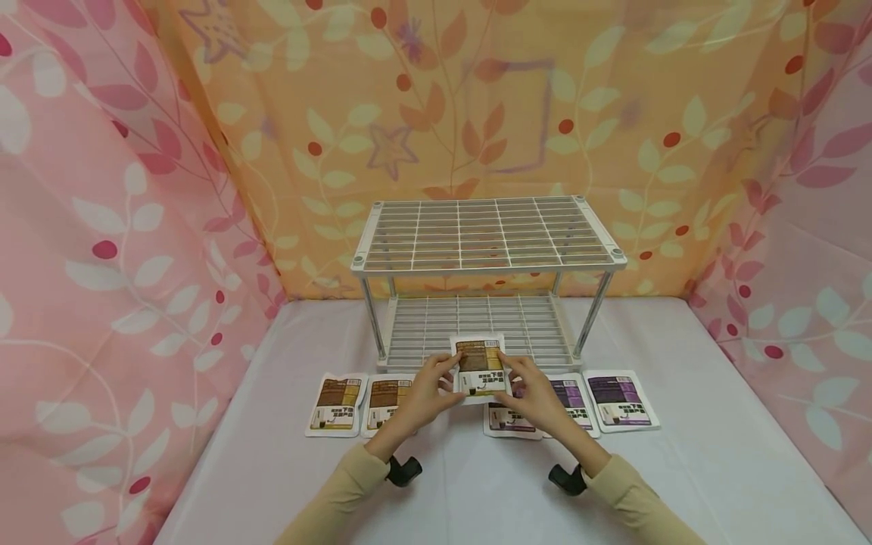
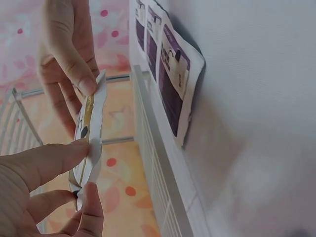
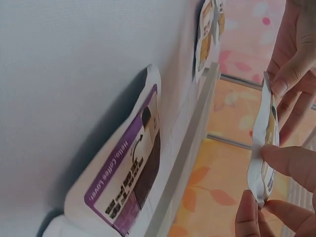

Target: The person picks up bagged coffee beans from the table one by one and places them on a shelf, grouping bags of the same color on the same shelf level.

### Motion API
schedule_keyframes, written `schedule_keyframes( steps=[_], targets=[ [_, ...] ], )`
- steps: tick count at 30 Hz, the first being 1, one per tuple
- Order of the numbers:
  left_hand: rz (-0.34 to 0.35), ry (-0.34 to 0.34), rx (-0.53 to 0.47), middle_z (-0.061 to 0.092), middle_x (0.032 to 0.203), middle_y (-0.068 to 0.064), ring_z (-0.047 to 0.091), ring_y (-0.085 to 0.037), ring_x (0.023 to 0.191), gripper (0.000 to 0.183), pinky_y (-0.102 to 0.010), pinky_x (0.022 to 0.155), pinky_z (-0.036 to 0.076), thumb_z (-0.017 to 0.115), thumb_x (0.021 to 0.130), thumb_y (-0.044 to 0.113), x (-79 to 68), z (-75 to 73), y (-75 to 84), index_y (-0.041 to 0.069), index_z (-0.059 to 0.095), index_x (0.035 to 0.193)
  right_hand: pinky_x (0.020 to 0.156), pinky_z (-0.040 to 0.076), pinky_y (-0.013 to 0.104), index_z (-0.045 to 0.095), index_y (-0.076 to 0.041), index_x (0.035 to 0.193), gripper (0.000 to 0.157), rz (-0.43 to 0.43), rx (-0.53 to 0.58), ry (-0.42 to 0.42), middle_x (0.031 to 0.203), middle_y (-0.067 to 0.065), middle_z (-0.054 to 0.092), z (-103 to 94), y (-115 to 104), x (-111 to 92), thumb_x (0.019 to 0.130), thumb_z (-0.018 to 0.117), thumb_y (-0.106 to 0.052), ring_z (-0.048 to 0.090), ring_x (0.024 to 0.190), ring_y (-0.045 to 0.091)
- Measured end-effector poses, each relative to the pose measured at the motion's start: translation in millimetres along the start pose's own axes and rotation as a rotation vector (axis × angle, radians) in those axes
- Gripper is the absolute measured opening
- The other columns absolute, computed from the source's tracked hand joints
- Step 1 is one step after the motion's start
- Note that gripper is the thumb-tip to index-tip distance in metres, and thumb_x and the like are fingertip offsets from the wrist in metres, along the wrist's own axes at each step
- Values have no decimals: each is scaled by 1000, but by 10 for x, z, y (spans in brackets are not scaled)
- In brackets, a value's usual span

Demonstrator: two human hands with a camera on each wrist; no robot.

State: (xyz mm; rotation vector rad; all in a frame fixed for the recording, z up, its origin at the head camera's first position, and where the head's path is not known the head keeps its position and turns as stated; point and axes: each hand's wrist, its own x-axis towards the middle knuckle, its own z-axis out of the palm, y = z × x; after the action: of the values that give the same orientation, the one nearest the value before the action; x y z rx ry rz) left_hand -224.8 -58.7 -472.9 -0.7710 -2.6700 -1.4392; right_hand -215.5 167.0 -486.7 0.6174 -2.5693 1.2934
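Both hands hold one white coffee pouch [image 1: 481, 369] with a brown and yellow label, raised in front of the wire rack. My left hand [image 1: 426, 390] pinches its left edge between thumb and fingers. On the opposite edge, my right hand [image 1: 540, 397] grips it the same way. Seen edge-on in the left wrist view, the pouch [image 2: 91, 128] is thin and slightly bulged. A purple-labelled pouch [image 3: 123, 173] lies flat beneath the hands in the right wrist view. Another pouch [image 1: 507, 420] on the table is partly hidden by the right hand.
A two-tier white wire rack [image 1: 490, 235] with metal posts stands behind the hands. Two brown-labelled pouches, one of them a pouch [image 1: 337, 405] at far left, lie before it. Purple-labelled pouches, including a pouch [image 1: 621, 401], lie at right. Patterned cloth [image 1: 443, 98] surrounds the white table [image 1: 470, 499].
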Motion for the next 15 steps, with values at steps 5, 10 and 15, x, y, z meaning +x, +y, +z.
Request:
schedule_keyframes(
  steps=[5,10,15],
  targets=[
    [39,29,11,40,134,-20,57,-24,91,70,-35,78,54,73,77,4,61,31,70,4,40,139,68,55,31,44,-2,136,74,-46,-57,53,117,16,49,-89,-38,6,71,78,-3,54,86,19],
    [71,62,44,40,135,-20,60,-26,89,69,-33,75,54,73,78,5,109,53,150,5,41,139,65,55,31,45,-2,136,74,-63,-99,97,119,19,48,-181,-86,18,70,79,-3,55,83,20],
    [98,105,50,40,135,-13,60,-23,91,66,-24,76,53,72,79,6,165,85,231,6,44,138,58,53,26,43,-5,138,75,-41,-145,114,122,20,44,-282,-129,11,72,78,-4,59,81,23]
  ],
)
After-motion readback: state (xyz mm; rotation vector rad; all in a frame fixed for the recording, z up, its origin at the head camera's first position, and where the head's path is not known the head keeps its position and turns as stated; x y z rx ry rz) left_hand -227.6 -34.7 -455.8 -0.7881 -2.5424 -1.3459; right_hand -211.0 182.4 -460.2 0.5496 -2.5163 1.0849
